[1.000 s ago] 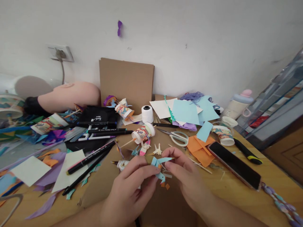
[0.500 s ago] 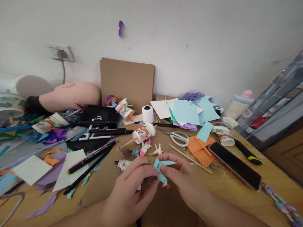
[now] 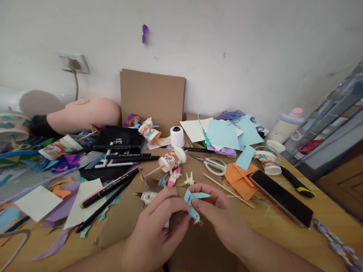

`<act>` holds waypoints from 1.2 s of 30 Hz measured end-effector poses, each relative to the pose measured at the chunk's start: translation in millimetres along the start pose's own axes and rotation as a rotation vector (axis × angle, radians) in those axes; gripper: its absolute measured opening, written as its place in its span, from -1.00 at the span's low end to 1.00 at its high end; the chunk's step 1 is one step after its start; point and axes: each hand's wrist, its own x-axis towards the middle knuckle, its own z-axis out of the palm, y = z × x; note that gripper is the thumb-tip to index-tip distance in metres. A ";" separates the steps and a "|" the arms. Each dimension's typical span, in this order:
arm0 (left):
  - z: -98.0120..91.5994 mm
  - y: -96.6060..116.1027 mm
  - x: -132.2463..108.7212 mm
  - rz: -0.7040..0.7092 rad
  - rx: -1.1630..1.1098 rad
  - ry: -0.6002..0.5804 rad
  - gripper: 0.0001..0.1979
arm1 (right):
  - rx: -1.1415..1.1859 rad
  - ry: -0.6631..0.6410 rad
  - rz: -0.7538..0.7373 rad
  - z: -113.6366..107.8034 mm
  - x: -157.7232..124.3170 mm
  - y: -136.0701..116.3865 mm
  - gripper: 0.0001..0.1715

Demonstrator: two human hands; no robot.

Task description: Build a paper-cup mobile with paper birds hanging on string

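Between both hands is a small light-blue origami crane [image 3: 191, 204], with a dark dot near one pointed end and a bit of orange-red at the tip. My left hand [image 3: 163, 219] pinches it from the left. Thumb and fingers of my right hand [image 3: 217, 207] press on it from the right. Just beyond the hands lie a cream origami crane [image 3: 189, 178], a pink-and-white folded piece [image 3: 174, 176] and a teal crane [image 3: 162, 181]. A patterned paper cup [image 3: 172, 158] on a stick rests on its side behind them.
White-handled scissors [image 3: 215, 166], a wooden stick [image 3: 227, 189], orange paper [image 3: 239, 179] and a phone [image 3: 282, 198] are on the right. Black markers [image 3: 109, 188] and paper scraps spread over the left. A white thread spool [image 3: 177, 137] stands before a cardboard sheet [image 3: 153, 96].
The hands keep nearly the same place. The crane's lower pointed end has shifted very slightly between the fingers.
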 end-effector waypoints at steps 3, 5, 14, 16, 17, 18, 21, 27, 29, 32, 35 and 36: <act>0.2 -0.2 0.4 -0.004 -0.003 -0.002 -0.75 | -0.007 0.000 0.001 -1.1 -0.6 1.3 -0.65; 0.1 0.1 1.3 -0.004 -0.002 0.005 -0.75 | 0.038 -0.032 -0.006 -2.6 -0.6 2.4 -0.64; -0.3 2.3 0.9 -0.112 -0.163 0.024 -0.73 | 0.035 -0.022 -0.005 -3.3 0.8 3.3 -0.65; -0.3 2.3 2.2 -0.269 -0.359 0.087 -0.76 | 0.075 -0.067 -0.068 -3.8 0.5 1.4 -0.61; -0.4 2.1 3.3 -0.371 -0.473 0.117 -0.79 | 0.093 -0.094 -0.103 -4.3 0.4 0.6 -0.60; -0.6 1.6 4.6 -0.472 -0.587 0.140 -0.83 | 0.106 -0.117 -0.135 -5.0 0.3 0.2 -0.60; -0.6 -0.5 8.8 -0.715 -0.893 0.143 -0.87 | 0.106 -0.158 -0.201 -7.2 0.5 1.3 -0.65; 1.5 -1.7 13.5 -0.960 -1.218 0.092 -0.76 | -0.098 0.002 -0.379 -9.7 -0.4 5.2 -0.82; 2.0 -1.7 13.8 -0.988 -1.238 0.067 -0.75 | -0.196 0.042 -0.425 -11.0 -0.2 5.2 -0.88; 2.7 -3.2 12.8 -0.945 -1.222 0.038 -0.77 | -0.342 0.038 -0.479 -12.7 1.1 5.2 -0.97; 2.9 -5.9 10.0 -0.864 -1.200 -0.011 -0.84 | -0.309 0.036 -0.425 -11.7 2.4 4.8 -0.93; 2.8 -6.6 8.8 -0.832 -1.187 -0.036 -0.86 | -0.261 0.040 -0.388 -10.8 2.7 4.4 -0.90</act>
